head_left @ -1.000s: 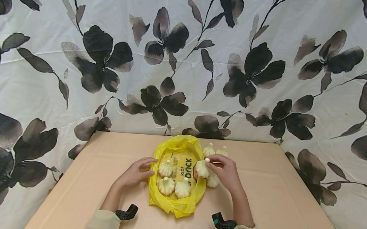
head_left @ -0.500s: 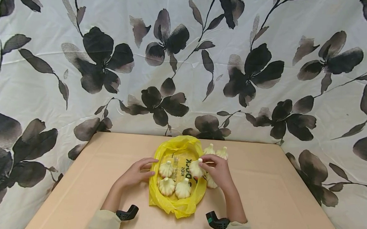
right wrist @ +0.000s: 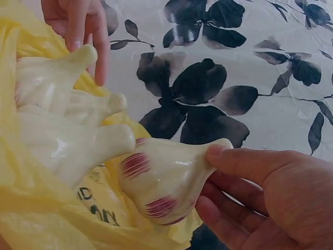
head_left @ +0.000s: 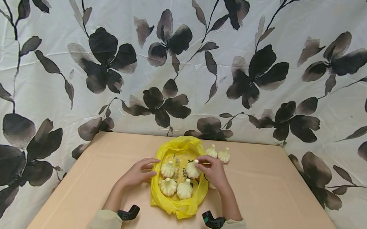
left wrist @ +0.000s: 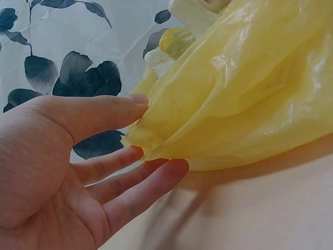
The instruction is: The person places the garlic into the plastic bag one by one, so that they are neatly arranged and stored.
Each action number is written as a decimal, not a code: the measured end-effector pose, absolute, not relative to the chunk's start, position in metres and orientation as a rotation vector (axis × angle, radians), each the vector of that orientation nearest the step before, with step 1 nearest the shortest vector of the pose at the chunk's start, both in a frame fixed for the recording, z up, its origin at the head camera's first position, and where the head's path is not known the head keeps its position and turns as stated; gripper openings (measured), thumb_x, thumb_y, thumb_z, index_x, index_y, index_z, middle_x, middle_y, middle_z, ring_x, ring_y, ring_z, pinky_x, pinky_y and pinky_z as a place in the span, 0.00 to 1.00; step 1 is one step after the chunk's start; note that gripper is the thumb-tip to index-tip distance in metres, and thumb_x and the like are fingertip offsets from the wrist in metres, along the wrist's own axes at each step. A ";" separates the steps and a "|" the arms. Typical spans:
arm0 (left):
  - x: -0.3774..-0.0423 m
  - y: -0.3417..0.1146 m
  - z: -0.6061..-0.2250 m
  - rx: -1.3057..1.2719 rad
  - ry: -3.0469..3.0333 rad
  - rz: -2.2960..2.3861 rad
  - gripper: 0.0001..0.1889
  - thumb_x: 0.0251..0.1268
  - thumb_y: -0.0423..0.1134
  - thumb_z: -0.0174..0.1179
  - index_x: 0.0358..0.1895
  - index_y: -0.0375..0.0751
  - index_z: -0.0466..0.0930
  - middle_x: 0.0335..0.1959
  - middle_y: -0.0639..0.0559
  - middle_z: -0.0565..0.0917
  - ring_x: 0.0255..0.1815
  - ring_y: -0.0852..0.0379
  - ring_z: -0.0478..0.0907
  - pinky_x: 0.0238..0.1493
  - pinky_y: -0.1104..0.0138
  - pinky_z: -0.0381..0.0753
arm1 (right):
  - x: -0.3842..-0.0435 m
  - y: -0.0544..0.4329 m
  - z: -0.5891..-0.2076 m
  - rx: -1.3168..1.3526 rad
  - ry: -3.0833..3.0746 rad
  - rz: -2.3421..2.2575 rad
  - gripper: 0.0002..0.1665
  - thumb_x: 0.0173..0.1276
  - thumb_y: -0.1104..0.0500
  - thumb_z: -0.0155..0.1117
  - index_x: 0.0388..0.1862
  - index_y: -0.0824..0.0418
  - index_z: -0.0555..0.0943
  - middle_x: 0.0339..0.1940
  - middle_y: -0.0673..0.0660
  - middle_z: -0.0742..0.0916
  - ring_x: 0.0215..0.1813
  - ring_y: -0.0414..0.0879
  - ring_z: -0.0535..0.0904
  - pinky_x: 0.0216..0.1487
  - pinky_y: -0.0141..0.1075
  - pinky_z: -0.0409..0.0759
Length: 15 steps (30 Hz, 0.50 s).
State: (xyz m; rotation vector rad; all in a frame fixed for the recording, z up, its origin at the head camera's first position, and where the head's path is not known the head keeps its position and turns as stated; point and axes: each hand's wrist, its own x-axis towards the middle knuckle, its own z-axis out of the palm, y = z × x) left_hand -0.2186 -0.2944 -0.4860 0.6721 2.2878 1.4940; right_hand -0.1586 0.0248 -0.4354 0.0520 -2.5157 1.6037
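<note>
A yellow plastic bag point(head_left: 179, 208) lies on the table with its mouth spread wide and dark lettering inside. My right hand point(head_left: 214, 171) pinches a garlic bulb point(right wrist: 161, 177) by its stem, thumb on one side and fingers on the other, over the bag's right part. This bulb is cream with reddish-purple streaks. Three more garlic bulbs point(head_left: 168, 187) sit inside the bag, to the left of and below the held one. At the bag's left side my left hand point(head_left: 139, 172) touches the plastic point(left wrist: 223, 120) with thumb and extended fingertips.
Two garlic bulbs point(head_left: 224, 155) stand on the table behind my right hand. Another bulb point(head_left: 212, 186) shows partly between the bag and my right wrist. A floral cloth point(head_left: 203, 78) hangs behind the table point(head_left: 268, 191). Each wrist wears a black device point(head_left: 213, 220).
My right hand has carried the garlic bulb leftward from the bag's right rim to over its inside. My left hand stays at the bag's left side.
</note>
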 end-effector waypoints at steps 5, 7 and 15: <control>-0.218 -0.294 -0.486 0.679 2.282 1.502 0.25 0.65 0.42 0.62 0.65 0.48 0.72 0.72 0.42 0.64 0.69 0.33 0.66 0.54 0.56 0.83 | -0.160 0.023 -0.442 0.023 -2.531 1.616 0.11 0.59 0.63 0.71 0.41 0.55 0.86 0.38 0.52 0.86 0.44 0.44 0.82 0.47 0.33 0.85; -0.218 -0.294 -0.487 0.677 2.275 1.507 0.25 0.65 0.41 0.62 0.65 0.48 0.72 0.72 0.42 0.64 0.69 0.33 0.66 0.53 0.59 0.83 | -0.160 0.022 -0.444 0.019 -2.540 1.602 0.11 0.59 0.64 0.71 0.41 0.55 0.87 0.37 0.52 0.86 0.44 0.44 0.82 0.47 0.33 0.85; -0.218 -0.295 -0.488 0.671 2.262 1.516 0.25 0.65 0.41 0.62 0.65 0.47 0.71 0.73 0.41 0.62 0.69 0.32 0.65 0.50 0.61 0.85 | -0.160 0.023 -0.452 0.056 -2.543 1.537 0.11 0.58 0.64 0.72 0.40 0.57 0.87 0.37 0.52 0.86 0.42 0.44 0.82 0.46 0.34 0.85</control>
